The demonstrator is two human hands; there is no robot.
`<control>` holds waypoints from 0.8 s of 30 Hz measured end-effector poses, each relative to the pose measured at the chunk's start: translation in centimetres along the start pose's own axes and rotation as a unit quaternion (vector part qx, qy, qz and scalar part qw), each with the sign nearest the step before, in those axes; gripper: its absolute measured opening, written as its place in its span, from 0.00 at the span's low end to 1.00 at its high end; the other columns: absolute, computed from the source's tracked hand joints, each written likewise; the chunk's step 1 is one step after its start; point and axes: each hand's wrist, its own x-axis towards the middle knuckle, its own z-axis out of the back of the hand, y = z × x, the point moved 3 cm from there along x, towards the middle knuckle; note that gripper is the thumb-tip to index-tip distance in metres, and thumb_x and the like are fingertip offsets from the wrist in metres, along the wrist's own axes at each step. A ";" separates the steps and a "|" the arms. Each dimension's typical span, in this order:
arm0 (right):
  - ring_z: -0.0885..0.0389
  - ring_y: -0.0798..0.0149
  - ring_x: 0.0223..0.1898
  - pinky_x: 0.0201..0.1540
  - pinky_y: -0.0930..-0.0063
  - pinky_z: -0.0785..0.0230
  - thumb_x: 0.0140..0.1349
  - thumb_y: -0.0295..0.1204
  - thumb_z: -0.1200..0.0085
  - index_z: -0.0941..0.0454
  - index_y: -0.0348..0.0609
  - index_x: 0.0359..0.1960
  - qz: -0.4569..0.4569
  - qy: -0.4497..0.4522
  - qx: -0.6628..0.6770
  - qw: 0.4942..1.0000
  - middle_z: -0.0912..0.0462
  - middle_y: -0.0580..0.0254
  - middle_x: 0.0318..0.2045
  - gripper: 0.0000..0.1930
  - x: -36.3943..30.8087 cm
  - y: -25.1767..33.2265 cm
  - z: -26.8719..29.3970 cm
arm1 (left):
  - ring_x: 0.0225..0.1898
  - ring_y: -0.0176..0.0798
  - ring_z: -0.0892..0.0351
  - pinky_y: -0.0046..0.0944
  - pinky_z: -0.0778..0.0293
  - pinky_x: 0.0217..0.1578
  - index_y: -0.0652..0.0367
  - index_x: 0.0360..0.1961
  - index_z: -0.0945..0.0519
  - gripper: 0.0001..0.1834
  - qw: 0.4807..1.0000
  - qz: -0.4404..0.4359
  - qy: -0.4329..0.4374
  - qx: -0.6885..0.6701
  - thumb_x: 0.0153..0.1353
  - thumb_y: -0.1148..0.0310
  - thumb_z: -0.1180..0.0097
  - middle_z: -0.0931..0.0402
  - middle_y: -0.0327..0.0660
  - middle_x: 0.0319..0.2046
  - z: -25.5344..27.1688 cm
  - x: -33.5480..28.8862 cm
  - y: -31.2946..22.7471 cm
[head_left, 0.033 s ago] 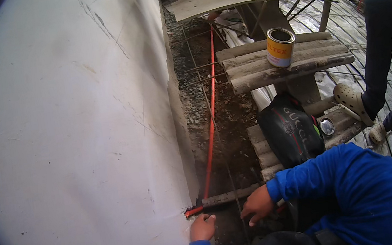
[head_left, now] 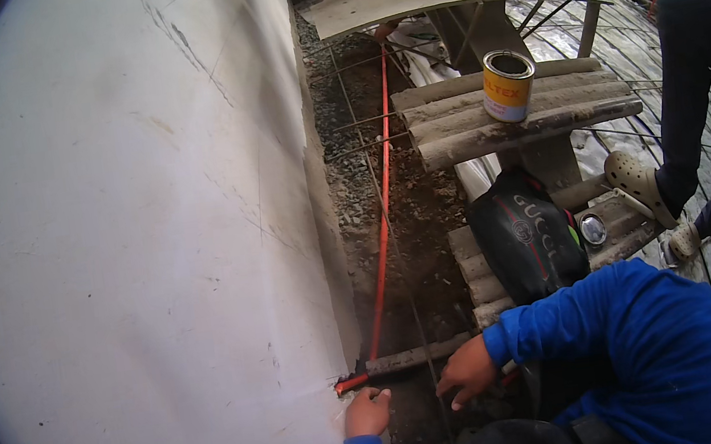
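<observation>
Low beside the white wall, my left hand (head_left: 368, 412) is closed, thumb against the curled fingers. What it holds, if anything, is hidden. Just above it, the end of an orange pipe (head_left: 353, 384) meets the wall's lower edge. From there a long orange pipe (head_left: 384, 234) runs away along the trench. My right hand (head_left: 468, 371) hangs over the trench, thumb and forefinger apart, nothing visible in it. A thin steel bar (head_left: 426, 338) passes close to its fingertips. Behind both hands lies a short grey-brown strip (head_left: 418, 356) across the soil.
A yellow-and-white can (head_left: 509, 87) stands open on a slatted wooden platform (head_left: 442, 125). Nearer are a black bag (head_left: 528, 240) and a round metal lid (head_left: 593, 229). A person's leg and clog (head_left: 638, 183) are at right. Another person's hand (head_left: 385, 30) is by the pipe's far end.
</observation>
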 end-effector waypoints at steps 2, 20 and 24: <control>0.18 0.38 0.56 0.60 0.49 0.28 0.72 0.51 0.48 0.23 0.39 0.61 -0.006 0.001 -0.006 1.000 0.15 0.39 0.51 0.29 -0.1 0.3 0.1 | 0.55 0.60 0.18 0.52 0.24 0.57 0.60 0.51 0.16 0.25 1.000 -0.001 0.004 -0.008 0.66 0.48 0.40 0.16 0.57 0.51 -0.1 0.1 0.3; 0.19 0.39 0.58 0.62 0.50 0.28 0.72 0.51 0.48 0.25 0.37 0.64 -0.019 0.020 -0.012 1.000 0.16 0.37 0.54 0.31 0.1 -0.5 0.5 | 0.69 0.60 0.28 0.47 0.33 0.68 0.78 0.73 0.42 0.51 0.999 0.039 -0.028 -0.009 0.65 0.44 0.40 0.29 0.67 0.66 -1.3 1.9 1.3; 0.19 0.39 0.59 0.62 0.50 0.29 0.72 0.52 0.48 0.26 0.37 0.65 -0.021 0.034 -0.011 0.999 0.17 0.37 0.55 0.32 0.1 -0.3 0.6 | 0.68 0.58 0.27 0.46 0.32 0.67 0.77 0.73 0.41 0.52 0.999 0.038 -0.035 -0.003 0.64 0.44 0.38 0.27 0.65 0.65 -1.5 2.3 1.8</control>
